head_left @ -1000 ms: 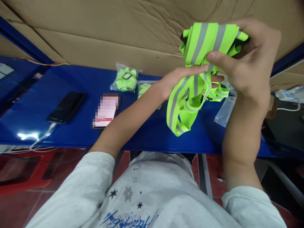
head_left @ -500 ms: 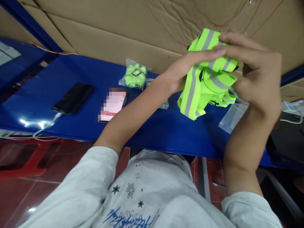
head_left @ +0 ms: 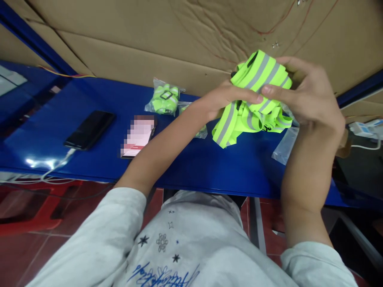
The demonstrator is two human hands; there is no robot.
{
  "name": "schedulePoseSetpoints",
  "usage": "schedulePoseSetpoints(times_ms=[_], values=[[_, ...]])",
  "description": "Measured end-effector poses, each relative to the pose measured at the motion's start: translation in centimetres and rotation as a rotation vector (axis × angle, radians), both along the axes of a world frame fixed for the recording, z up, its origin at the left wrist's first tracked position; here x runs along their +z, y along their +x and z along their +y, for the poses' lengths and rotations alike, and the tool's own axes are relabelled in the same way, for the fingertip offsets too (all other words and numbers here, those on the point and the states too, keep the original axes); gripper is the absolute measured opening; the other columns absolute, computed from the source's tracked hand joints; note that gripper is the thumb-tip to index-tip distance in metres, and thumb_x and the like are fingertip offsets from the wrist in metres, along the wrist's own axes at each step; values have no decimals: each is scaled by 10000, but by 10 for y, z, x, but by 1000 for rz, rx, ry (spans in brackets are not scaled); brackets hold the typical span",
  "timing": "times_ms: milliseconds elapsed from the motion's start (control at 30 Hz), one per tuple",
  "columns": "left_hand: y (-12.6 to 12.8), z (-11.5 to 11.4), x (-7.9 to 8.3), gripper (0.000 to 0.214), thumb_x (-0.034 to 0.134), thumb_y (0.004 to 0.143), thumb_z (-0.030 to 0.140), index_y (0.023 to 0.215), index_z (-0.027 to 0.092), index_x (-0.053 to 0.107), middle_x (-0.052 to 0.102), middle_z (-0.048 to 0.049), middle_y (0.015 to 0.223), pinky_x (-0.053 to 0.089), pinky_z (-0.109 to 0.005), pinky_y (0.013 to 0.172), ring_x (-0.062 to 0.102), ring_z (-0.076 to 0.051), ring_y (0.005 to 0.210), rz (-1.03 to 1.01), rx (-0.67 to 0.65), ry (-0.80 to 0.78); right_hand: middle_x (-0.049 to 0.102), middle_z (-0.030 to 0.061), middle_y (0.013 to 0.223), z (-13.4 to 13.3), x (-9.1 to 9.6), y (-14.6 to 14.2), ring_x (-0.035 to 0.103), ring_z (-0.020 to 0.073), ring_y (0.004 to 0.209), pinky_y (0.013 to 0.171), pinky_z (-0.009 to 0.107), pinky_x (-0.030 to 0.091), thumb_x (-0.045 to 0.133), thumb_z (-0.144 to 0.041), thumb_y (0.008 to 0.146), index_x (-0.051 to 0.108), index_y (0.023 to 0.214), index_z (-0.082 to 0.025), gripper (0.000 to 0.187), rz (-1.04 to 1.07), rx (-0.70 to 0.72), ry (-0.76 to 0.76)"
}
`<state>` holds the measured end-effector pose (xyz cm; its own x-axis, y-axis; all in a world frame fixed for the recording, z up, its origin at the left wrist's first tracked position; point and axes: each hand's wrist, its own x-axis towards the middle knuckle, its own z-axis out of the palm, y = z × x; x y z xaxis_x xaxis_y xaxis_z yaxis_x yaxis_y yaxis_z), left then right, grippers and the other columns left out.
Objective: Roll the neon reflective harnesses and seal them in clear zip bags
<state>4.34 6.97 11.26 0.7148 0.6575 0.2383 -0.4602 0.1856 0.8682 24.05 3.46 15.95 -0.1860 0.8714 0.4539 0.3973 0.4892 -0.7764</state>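
Observation:
Both hands hold a bundle of neon-yellow reflective strap (head_left: 257,75) with grey stripes, raised above the blue table. My left hand (head_left: 223,97) is closed on its left side, the thumb laid across the folded bands. From the right, my right hand (head_left: 311,93) grips the same bundle, its thumb pressed on the front and its fingers behind, partly hidden. Loose loops of the strap hang below the hands, with a small black buckle (head_left: 267,128) among them. Under the right wrist lies a clear plastic bag (head_left: 285,148) on the table.
A bagged bundle of the same strap (head_left: 165,98) lies near the cardboard wall (head_left: 143,52), another bag (head_left: 202,132) partly behind my left forearm. Left of them on the blue table (head_left: 209,167) are a lit phone (head_left: 138,135) and a dark phone (head_left: 89,129) on a white cable.
The folded bands are now stacked more evenly, and my right thumb has come down onto their front. Hands and bundle have shifted slightly left in view.

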Motion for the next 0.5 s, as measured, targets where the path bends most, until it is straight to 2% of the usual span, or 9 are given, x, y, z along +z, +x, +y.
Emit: schedulePoseSetpoints(times_ms=[100, 167, 233, 367, 500], values=[[-2, 7, -1, 122, 657, 940, 150, 1000, 135, 762, 777, -7, 904, 629, -312, 836, 780, -185, 867, -17, -44, -61, 793, -29, 1051, 2, -4, -9, 743, 224, 927, 855, 392, 643, 1029, -399, 571, 813, 1087, -347, 562, 48, -65, 57], [-3, 10, -1, 274, 507, 1044, 234, 1019, 121, 755, 762, -23, 897, 629, -361, 901, 783, -207, 926, -55, -70, -124, 793, -25, 1049, 5, -5, -13, 745, 238, 955, 870, 397, 638, 1031, -404, 558, 808, 1055, -349, 547, 114, -90, 92], [-3, 11, -2, 354, 441, 1076, 287, 1036, 117, 749, 766, -50, 906, 626, -406, 936, 777, -232, 937, -96, -113, -158, 793, -34, 1025, 9, -7, -16, 743, 239, 963, 858, 393, 637, 1020, -426, 565, 797, 1011, -355, 503, 194, -113, 137], [6, 10, -9, 192, 580, 984, 227, 959, 144, 752, 780, -58, 879, 631, -366, 852, 761, -229, 853, -80, -153, -192, 778, -27, 988, 21, -17, -18, 709, 221, 890, 833, 407, 611, 969, -421, 630, 763, 1026, -327, 455, 221, -219, 248], [20, 4, -16, 112, 639, 920, 178, 893, 169, 747, 760, -29, 842, 618, -359, 819, 736, -204, 797, -146, -170, -205, 765, 23, 988, 30, -33, -23, 693, 228, 868, 823, 422, 578, 900, -371, 665, 723, 1101, -240, 489, 191, -319, 313]])
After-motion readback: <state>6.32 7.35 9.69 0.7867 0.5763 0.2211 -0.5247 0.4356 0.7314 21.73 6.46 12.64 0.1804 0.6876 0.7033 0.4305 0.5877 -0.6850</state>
